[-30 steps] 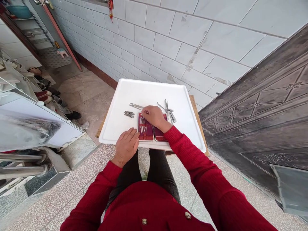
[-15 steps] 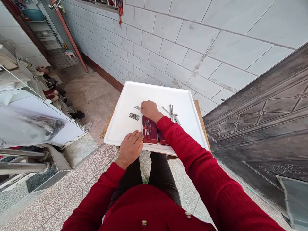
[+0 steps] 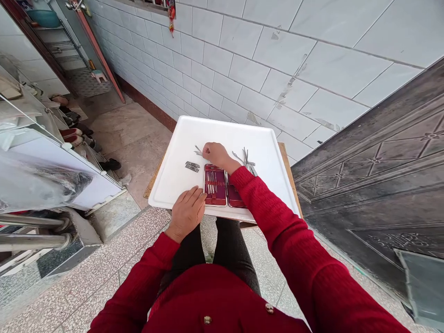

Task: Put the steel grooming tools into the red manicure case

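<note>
A maroon manicure case [image 3: 215, 201] lies open on a white tray [image 3: 166, 185], with several slim metal tools [image 3: 211, 181] strapped in its left half. My left hand [image 3: 187, 210] rests flat at the case's lower left edge, fingers stretched out and touching it. Beyond the case, my right hand [image 3: 215, 153] is closed in a pinch; a small silver metal tool [image 3: 198, 150] sticks out at its fingertips, its kind unclear. My right forearm covers part of the case's right half. A small group of patterned metal pieces [image 3: 192, 166] lies left of the case.
More silver tools [image 3: 245, 159] lie in a loose pile right of my right wrist. The tray sits on a wooden-edged table [image 3: 287, 166] by a tiled wall [image 3: 215, 64]. A dark patterned metal door [image 3: 374, 171] stands at the right, a shoe rack [image 3: 79, 134] at the left.
My right hand has shifted slightly and lifted its wrist, uncovering the case's top edge. The silver tool at its fingertips now shows two separate prongs. My left hand stays at the case.
</note>
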### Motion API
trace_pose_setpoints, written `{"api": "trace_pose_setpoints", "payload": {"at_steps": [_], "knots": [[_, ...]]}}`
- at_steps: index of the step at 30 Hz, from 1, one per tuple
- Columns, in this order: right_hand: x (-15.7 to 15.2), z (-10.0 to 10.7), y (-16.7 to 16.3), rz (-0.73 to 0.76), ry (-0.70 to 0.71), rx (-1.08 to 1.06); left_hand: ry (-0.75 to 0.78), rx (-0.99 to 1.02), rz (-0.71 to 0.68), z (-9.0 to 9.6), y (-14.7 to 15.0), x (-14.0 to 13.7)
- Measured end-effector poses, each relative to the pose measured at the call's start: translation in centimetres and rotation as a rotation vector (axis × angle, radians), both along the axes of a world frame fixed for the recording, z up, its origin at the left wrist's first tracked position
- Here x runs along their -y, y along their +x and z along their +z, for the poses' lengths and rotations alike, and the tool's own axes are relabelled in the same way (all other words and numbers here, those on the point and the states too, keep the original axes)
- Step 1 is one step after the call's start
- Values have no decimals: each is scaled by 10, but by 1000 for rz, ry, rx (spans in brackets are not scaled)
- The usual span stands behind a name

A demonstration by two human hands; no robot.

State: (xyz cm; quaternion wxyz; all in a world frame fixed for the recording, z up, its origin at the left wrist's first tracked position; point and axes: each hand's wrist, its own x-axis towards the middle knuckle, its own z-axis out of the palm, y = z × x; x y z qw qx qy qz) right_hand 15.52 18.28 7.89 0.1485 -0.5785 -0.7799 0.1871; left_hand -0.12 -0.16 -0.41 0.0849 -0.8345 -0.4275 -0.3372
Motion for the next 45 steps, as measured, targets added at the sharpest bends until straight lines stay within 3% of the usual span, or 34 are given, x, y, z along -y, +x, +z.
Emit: {"api": "trace_pose_setpoints", "payload": {"at_steps": [6,10,15,24,37,45], "knots": [[29,-24,41,-74,-249,-731,24,-6,-17,1,0,-1],[46,-31,58,-11,-301,-941,4,1,-14,0,0,-2],[58,-35,65,-3,-309,-895,12,-1,-10,0,0,-3],[57,-51,66,-63,-163,-747,5,-2,-5,1,0,-3],[62,-42,63,-88,-87,-630,-3,-11,-2,1,0,-3],[66,-38,60,-112,88,-395,-59,6,-3,-3,-2,-4]]}}
